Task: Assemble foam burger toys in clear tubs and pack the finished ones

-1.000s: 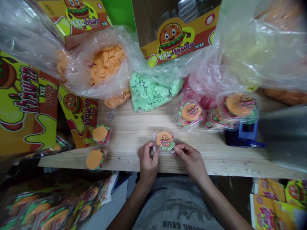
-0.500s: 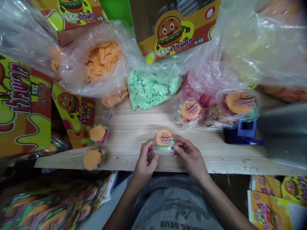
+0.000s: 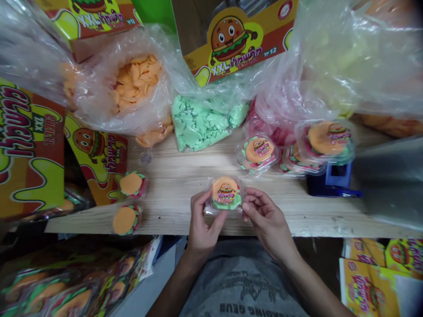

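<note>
Between my hands is a clear plastic pack with a marshmallow burger (image 3: 226,193) in it, orange on top with green below and a burger sticker on its lid. My left hand (image 3: 205,224) grips the pack's left side, thumb along the lower edge and fingers partly hidden behind. My right hand (image 3: 269,220) pinches the lower right corner between thumb and curled fingers. To the left are two burger packs (image 3: 132,184) showing no sticker on top. On the right, stickered burger packs (image 3: 257,152) lie in a group, some stacked.
Bags of orange pieces (image 3: 139,83), green pieces (image 3: 205,121) and pink pieces (image 3: 264,119) line the back of the wooden table (image 3: 178,220). A blue plastic holder (image 3: 333,180) sits at right. Printed boxes (image 3: 234,48) stand behind; an open carton of packs (image 3: 49,290) is below left.
The pack has come up slightly and tilts more toward me. My left thumb has moved inward along its lower edge. The whole view has shifted a little.
</note>
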The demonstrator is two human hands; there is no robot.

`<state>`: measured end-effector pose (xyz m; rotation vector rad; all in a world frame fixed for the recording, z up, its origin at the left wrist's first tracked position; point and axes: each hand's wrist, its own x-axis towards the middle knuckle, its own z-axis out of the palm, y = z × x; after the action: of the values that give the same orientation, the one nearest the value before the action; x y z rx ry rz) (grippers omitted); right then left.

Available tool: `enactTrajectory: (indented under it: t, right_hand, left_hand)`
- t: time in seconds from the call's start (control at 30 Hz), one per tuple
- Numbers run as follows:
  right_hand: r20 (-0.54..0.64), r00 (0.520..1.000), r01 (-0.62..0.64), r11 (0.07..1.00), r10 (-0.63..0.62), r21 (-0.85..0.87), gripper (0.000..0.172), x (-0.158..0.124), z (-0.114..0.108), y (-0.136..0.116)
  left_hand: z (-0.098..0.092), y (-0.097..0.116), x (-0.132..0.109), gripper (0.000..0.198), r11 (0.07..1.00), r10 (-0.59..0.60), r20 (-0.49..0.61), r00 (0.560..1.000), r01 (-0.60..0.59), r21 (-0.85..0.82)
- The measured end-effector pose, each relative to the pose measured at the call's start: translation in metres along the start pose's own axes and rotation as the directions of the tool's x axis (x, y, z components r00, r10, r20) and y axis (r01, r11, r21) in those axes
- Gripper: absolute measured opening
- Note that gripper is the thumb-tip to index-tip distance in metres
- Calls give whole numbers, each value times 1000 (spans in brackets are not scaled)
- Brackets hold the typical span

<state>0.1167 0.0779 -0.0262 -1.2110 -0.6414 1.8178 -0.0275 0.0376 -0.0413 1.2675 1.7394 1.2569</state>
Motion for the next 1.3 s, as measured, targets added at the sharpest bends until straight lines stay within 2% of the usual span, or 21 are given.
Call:
enactTrajectory:
  t: [0.1,0.23,0.37,0.5,0.6,0.67,0.73,0.87,0.97,1.1,1.3]
  right_hand:
    - [60,998,-4,1000,3,31,31,-16,8,-22]
    - [123,992,21,1000,-23,22,41,-34,14,-43]
    - [173,984,42,999,-43,12,44,-44,15,-51]
    - [186,981,72,995,-59,-65,41,-47,14,-53]
    - [243,969,90,982,-48,-166,33,-48,10,-54]
    - [252,967,67,978,-16,-198,26,-49,6,-53]
    - [202,979,25,977,18,-210,17,-51,2,-51]
    - [99,995,6,978,15,-208,6,-56,-1,-44]
    - [116,993,53,982,-32,-183,8,-57,1,-41]
    - [156,984,112,980,-86,-163,25,-56,3,-41]
    - [282,944,235,951,-174,-201,24,-57,-5,-48]
  left_hand:
    - [-13,23,4,33,993,89,-51,995,-93,-79]
    - [-24,50,3,35,983,71,-107,992,-88,-161]
    - [-27,63,-3,33,958,-5,-140,990,-36,-285]
    - [-30,71,-3,25,940,-156,-172,973,92,-329]
    - [-36,75,0,32,909,-290,-73,954,251,-333]
    - [-40,76,0,29,908,-305,27,952,299,-293]
    - [-42,77,-1,22,924,-256,90,962,271,-270]
    - [-42,77,-3,20,942,-163,135,977,195,-274]
    - [-39,77,-4,20,944,-166,162,973,204,-259]
    - [-39,75,-6,20,944,-174,230,958,229,-239]
    - [-43,79,-13,25,958,-29,274,961,105,-266]
